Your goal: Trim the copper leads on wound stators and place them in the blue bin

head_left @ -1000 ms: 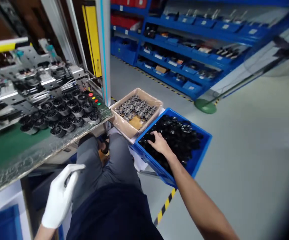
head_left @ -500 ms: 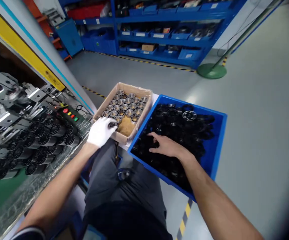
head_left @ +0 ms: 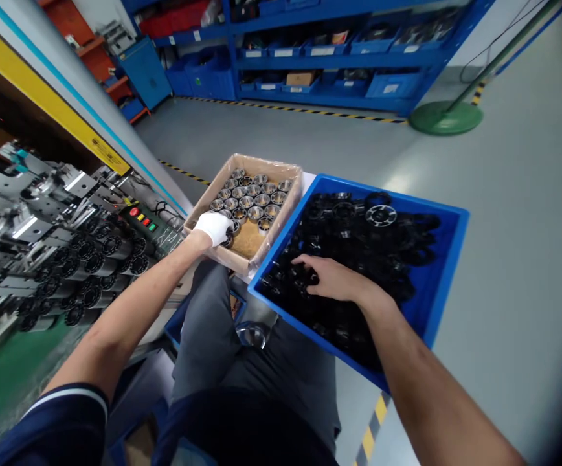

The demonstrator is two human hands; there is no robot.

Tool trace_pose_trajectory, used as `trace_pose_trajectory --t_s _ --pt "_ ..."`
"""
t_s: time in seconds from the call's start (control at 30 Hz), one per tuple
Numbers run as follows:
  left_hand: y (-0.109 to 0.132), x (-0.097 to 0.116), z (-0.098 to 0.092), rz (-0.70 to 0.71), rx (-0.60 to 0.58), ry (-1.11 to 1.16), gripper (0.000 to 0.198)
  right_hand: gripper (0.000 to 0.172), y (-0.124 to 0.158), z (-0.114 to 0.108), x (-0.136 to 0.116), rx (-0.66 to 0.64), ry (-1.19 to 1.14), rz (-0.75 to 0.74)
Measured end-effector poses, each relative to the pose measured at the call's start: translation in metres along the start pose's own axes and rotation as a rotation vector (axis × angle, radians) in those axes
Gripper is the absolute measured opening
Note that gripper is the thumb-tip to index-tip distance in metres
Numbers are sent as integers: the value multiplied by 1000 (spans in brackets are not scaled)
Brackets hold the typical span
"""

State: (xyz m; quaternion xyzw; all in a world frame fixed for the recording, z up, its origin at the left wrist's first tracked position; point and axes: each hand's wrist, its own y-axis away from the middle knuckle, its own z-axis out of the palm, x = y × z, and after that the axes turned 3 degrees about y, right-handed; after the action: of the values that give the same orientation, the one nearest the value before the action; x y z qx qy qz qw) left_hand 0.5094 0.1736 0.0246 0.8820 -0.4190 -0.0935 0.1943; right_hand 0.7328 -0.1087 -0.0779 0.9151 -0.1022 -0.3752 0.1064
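My left hand (head_left: pixel 213 228), in a white glove, is closed on a metal ring (head_left: pixel 228 241) low in the near left part of a cardboard box (head_left: pixel 235 260). Its fingers partly cover the ring. Several similar metal rings (head_left: pixel 255 212) stand in rows beyond it in the box, on a brown base. My bare right hand (head_left: pixel 332 278) is over a blue bin (head_left: pixel 449 268) heaped with black round parts (head_left: pixel 344 323). Thumb and forefinger are apart, with black parts below and between them; I see nothing held. A silver-faced disc (head_left: pixel 381 215) lies on the heap's far side.
To the left, dark cylinders (head_left: pixel 99 265) stand in rows beside machine fixtures (head_left: pixel 33 226) and a button panel (head_left: pixel 142 220). A grey and yellow machine post (head_left: pixel 101 110) rises next to the box. Blue shelving (head_left: pixel 329 61) and a green stand base (head_left: pixel 446 119) are farther off.
My left hand has moved forward and lower into the cardboard box with the metal ring. My right hand stays over the black parts, nearly unchanged. The view has shifted slightly.
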Motion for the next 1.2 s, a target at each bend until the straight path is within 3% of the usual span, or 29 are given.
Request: trace_pose_trajectory --t_s 0.17,0.27,0.33,0.4,0.53,0.6,0.7,0.8,0.87,0.93,1.0,1.1,1.2 --pt "28 -7 -1 6 204 268 30 53 1 -10 -5 149 -56 11" --pt "59 -8 0 29 351 530 41 57 4 -13 -7 245 -96 0" --pt "87 -5 6 67 381 717 46 54 5 -14 -10 315 -129 12" --pt "118 2 18 132 294 1117 50 49 5 -13 -13 391 -173 51" --pt "175 25 57 207 -71 2221 51 43 1 -9 -19 577 -251 124" --pt "191 40 83 159 -71 2442 45 43 1 -7 -25 644 -266 122" --pt "205 60 118 85 91 2480 61 38 13 0 -49 674 -254 75" --pt "216 66 138 123 165 2477 72 22 36 16 -103 649 -229 -26" --pt "223 64 140 182 171 2506 76 12 51 31 -150 625 -209 -229" --pt "229 60 136 176 182 2513 81 25 60 46 -196 638 -194 -443" --pt "232 57 131 101 275 2439 75 35 61 60 -232 699 -223 -532" --pt "236 56 128 41 465 2214 57 35 55 78 -259 769 -240 -539" --pt "241 54 131 38 481 2127 54 34 51 90 -262 756 -212 -496"
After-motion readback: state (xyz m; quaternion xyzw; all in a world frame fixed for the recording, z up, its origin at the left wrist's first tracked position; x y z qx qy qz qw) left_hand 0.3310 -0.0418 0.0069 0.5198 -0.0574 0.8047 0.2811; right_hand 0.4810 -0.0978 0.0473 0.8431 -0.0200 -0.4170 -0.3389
